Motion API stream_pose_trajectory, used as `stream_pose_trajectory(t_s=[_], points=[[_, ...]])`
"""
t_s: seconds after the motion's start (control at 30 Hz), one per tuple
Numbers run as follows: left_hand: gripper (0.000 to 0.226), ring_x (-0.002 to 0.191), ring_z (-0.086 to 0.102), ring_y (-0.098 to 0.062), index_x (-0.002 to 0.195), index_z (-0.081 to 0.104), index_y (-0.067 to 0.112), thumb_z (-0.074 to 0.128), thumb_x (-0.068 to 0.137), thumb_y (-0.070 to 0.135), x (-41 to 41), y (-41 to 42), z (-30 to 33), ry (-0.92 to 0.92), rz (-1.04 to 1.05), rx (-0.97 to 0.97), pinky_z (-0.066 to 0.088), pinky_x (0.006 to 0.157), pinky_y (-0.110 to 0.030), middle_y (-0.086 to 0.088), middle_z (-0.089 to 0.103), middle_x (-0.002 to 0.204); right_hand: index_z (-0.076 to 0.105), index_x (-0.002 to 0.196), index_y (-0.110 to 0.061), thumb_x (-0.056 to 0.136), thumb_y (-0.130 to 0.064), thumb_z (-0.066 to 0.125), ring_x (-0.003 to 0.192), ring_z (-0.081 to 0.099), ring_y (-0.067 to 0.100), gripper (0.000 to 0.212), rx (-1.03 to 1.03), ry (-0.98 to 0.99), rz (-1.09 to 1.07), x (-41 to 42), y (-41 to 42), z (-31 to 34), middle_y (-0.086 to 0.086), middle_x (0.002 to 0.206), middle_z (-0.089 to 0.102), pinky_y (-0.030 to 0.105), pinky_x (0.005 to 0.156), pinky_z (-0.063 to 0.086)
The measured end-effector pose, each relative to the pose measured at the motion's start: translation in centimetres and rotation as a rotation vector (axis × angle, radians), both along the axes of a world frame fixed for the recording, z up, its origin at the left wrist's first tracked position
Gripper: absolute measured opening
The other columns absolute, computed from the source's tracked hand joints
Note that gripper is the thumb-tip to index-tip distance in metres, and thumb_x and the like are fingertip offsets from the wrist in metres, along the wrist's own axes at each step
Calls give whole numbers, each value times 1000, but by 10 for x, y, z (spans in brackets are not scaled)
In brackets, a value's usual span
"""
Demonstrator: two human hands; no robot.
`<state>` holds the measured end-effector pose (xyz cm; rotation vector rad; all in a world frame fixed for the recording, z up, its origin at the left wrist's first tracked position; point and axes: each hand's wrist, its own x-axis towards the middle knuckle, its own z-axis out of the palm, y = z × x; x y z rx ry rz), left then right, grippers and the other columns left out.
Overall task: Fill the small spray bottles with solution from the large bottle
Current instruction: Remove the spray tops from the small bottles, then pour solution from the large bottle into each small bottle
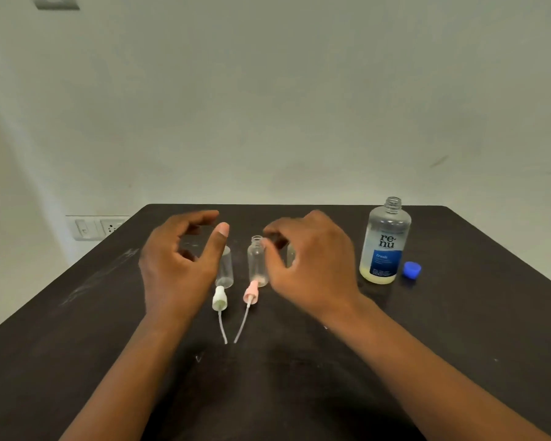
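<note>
Two clear small spray bottles stand uncapped on the dark table point(458, 329): one point(226, 270) partly behind my left thumb, one point(256, 261) in the middle. A pale sliver of a third bottle point(290, 256) shows inside the curl of my right hand point(312, 268); whether the fingers grip it is unclear. My left hand point(178, 265) hovers with loosely curved fingers and holds nothing. A white spray head point(219, 299) and a pink spray head point(251, 292) lie in front with their tubes. The large bottle point(385, 246) stands uncapped at the right, with a little yellowish liquid at its bottom.
A blue cap point(412, 269) lies just right of the large bottle. The table's far edge meets a pale wall. A switch and socket plate point(97, 228) sits on the wall beyond the left corner.
</note>
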<state>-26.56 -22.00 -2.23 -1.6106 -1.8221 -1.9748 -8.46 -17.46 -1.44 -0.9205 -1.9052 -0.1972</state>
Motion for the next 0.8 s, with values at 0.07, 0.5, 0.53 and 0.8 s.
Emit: stream_pose_trajectory(t_s=[0.07, 0.5, 0.53, 0.8], points=[[12, 74, 64, -11, 105, 77, 33, 76, 93, 38, 20, -2, 17, 58, -10, 39, 53, 65, -30, 21, 73, 94, 78, 100, -21, 88, -34, 68, 84, 62, 17, 19, 84, 60, -37, 21, 11, 7, -10, 82, 74, 32, 72, 50], [50, 109, 72, -28, 122, 72, 21, 74, 89, 58, 103, 51, 20, 537, 76, -458, 50, 83, -34, -1, 77, 117, 62, 133, -18, 86, -39, 73, 120, 51, 21, 53, 94, 205, -195, 128, 61, -5, -3, 127, 64, 34, 100, 44], [48, 103, 72, -28, 118, 72, 19, 73, 89, 58, 105, 53, 17, 553, 84, -491, 47, 77, -33, -2, 77, 112, 58, 138, -19, 86, -43, 72, 123, 49, 18, 59, 32, 236, -191, 132, 62, -8, -3, 130, 63, 33, 102, 44], [42, 72, 53, -24, 78, 53, 19, 75, 89, 54, 114, 65, 12, 607, 92, -616, 39, 68, -33, 5, 45, 68, 42, 153, -28, 83, -63, 75, 134, 49, 20, 85, -389, 241, -238, 149, 71, -19, -4, 141, 60, 40, 107, 47]])
